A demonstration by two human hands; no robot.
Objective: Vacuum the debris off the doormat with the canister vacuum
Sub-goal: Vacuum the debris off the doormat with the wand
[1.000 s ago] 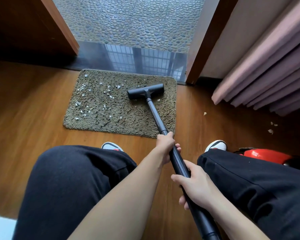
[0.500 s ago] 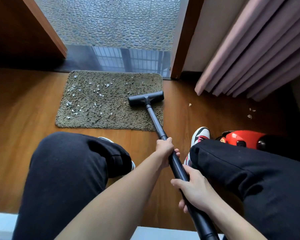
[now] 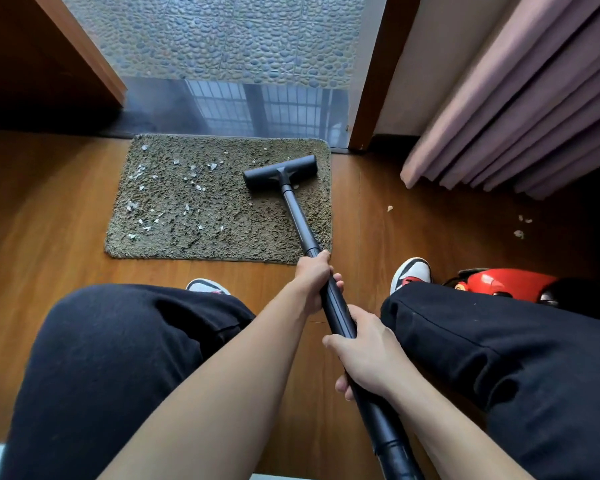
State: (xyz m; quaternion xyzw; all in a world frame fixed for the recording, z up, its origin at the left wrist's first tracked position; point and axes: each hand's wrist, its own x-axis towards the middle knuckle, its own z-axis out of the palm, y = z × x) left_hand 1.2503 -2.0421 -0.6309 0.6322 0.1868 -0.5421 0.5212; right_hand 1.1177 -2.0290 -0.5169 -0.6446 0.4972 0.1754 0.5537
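Note:
A shaggy olive doormat (image 3: pixel 194 237) lies on the wood floor before the doorway. White debris flakes (image 3: pixel 142 188) are scattered over its left half. The black floor nozzle (image 3: pixel 280 173) of the vacuum rests on the mat's right part near the far edge. Its black wand (image 3: pixel 300 225) runs back to me. My left hand (image 3: pixel 313 278) grips the wand higher up, and my right hand (image 3: pixel 369 358) grips it lower, near my lap. The red canister (image 3: pixel 503 284) sits on the floor at my right, partly hidden by my leg.
My knees in black trousers and two white shoes (image 3: pixel 411 271) flank the wand. Pink curtains (image 3: pixel 520 109) hang at the right. A few flakes (image 3: pixel 518 233) lie on the bare floor there. A dark sill and pebble tiles (image 3: pixel 229 36) lie beyond the mat.
The nozzle has moved from the mat's near right area toward its far edge. Both hands keep their hold on the wand, and my view has shifted slightly.

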